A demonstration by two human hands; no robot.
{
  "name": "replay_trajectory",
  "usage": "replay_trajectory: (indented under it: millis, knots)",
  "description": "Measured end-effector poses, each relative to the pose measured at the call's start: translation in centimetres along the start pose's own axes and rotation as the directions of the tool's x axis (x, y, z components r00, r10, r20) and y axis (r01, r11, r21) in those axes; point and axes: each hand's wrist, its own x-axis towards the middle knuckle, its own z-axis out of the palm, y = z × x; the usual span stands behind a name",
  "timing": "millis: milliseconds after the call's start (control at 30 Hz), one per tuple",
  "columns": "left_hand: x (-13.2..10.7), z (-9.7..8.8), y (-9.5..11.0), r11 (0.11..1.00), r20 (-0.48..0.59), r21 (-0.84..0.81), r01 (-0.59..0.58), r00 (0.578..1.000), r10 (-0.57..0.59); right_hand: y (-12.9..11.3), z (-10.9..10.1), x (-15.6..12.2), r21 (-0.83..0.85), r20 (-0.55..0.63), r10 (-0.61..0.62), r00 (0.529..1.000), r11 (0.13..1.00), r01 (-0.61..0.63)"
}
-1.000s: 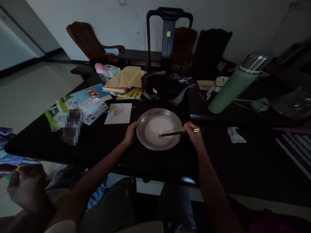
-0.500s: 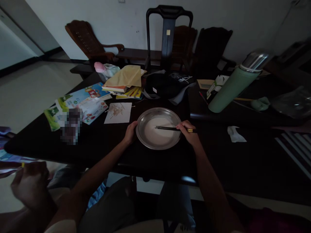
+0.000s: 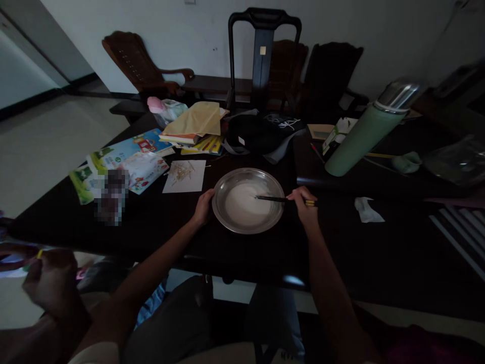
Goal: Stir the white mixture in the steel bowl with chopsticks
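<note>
A round metal basin (image 3: 248,230) with whitish liquid (image 3: 242,207) inside stands on the dark table. My left hand (image 3: 204,205) grips the basin's left rim, its thumb at the edge. Black chopsticks (image 3: 275,198) with gold bands are held in my right hand (image 3: 303,202), just past the right rim. Their tips dip into the liquid near the middle of the basin. Left of the basin, a white sheet of paper (image 3: 195,183) carries several thin light sticks (image 3: 182,172), perhaps cotton swabs.
Booklets (image 3: 113,151), stacked books with a tan envelope (image 3: 199,120) and a black cloth item (image 3: 253,134) lie behind. A green thermos (image 3: 366,136) stands right, near a crumpled tissue (image 3: 367,210). Another person's hand (image 3: 53,280) is at lower left, with something yellow.
My right hand has shifted to the right with the chopsticks, and their tips have moved right through the liquid. My left hand stays on the rim. The other person's hand has moved slightly right.
</note>
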Motion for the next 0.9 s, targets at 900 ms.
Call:
replay_trajectory:
  millis: [900]
  knots:
    - [0.2, -0.3, -0.3, 1.000, 0.012, 0.000, -0.005, 1.000, 0.005, 0.0, 0.0, -0.1, 0.129, 0.080, 0.079, 0.994, 0.988, -0.089]
